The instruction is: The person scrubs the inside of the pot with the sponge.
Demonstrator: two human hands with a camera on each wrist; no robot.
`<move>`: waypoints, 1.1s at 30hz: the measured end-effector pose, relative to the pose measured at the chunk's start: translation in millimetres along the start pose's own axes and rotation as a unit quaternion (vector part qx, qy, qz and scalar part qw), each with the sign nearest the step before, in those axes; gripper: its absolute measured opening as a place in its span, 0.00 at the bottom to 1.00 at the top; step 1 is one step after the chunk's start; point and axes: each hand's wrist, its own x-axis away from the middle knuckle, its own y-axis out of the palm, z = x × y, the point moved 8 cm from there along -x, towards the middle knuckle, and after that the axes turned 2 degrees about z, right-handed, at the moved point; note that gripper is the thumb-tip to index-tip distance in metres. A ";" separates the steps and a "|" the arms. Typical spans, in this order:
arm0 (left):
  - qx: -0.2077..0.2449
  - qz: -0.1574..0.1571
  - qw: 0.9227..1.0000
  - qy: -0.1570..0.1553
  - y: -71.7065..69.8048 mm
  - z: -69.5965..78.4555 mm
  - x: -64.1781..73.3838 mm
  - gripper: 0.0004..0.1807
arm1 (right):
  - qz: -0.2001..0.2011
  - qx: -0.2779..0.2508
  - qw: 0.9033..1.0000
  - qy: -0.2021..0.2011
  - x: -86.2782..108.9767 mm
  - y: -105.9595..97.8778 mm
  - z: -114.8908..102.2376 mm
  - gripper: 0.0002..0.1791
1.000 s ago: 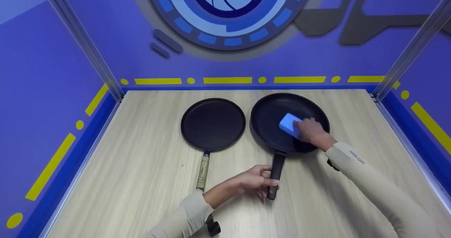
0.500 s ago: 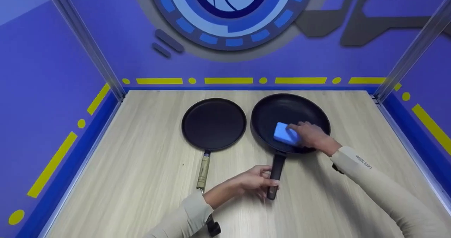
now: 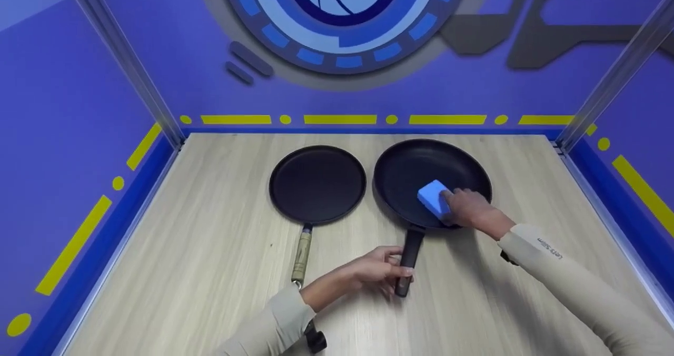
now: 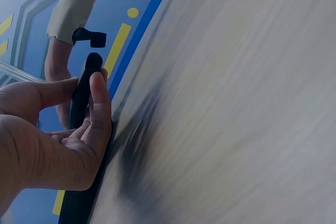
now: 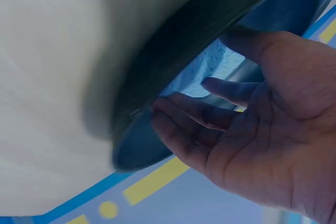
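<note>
A deep black frying pan [image 3: 410, 166] stands at the right on the table, its dark handle [image 3: 412, 250] pointing toward me. My left hand [image 3: 376, 269] grips that handle near its end, thumb on one side and fingers on the other, as the left wrist view also shows. Inside the pan, my right hand [image 3: 471, 208] holds a light blue sponge [image 3: 434, 195] against the bottom. In the right wrist view the thumb and fingers reach over the pan's rim around the sponge [image 5: 202, 69]; part of the sponge is hidden behind the rim.
Left of the frying pan lies a flat black crepe pan [image 3: 317, 185] with a green-brown patterned handle [image 3: 301, 256], partly near my left forearm. The wooden table [image 3: 210, 229] is bordered by blue walls [image 3: 337, 100] with yellow marks and metal posts.
The sponge moved toward the near left inside the frying pan, then slightly back to the right, turning as my right hand wiped. My left hand stayed on the handle.
</note>
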 end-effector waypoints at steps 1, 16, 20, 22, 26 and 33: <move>0.000 0.001 1.000 0.002 0.6 0.4 -0.5 0.20 | 0.003 0.002 1.000 -0.009 0.9 0.1 -6.0 0.29; 0.001 -0.010 1.000 -0.007 5.5 -1.3 -3.8 0.21 | 0.039 0.001 0.997 -0.061 -11.4 4.7 -45.3 0.27; 0.002 -0.004 1.000 -0.013 7.3 -2.2 -3.2 0.20 | 0.040 -0.017 0.998 -0.052 -12.9 4.6 -45.1 0.27; 0.004 -0.003 1.000 -0.014 8.4 -2.4 -3.0 0.20 | 0.037 -0.040 0.998 -0.043 -11.4 3.1 -41.8 0.28; 0.008 0.002 1.000 -0.007 8.7 -1.8 -2.9 0.18 | 0.038 -0.108 0.993 -0.026 -6.4 -2.0 -34.2 0.29; 0.013 0.007 1.000 -0.007 9.3 -0.9 -2.7 0.18 | 0.083 -0.156 0.984 -0.008 13.8 -15.2 -17.9 0.30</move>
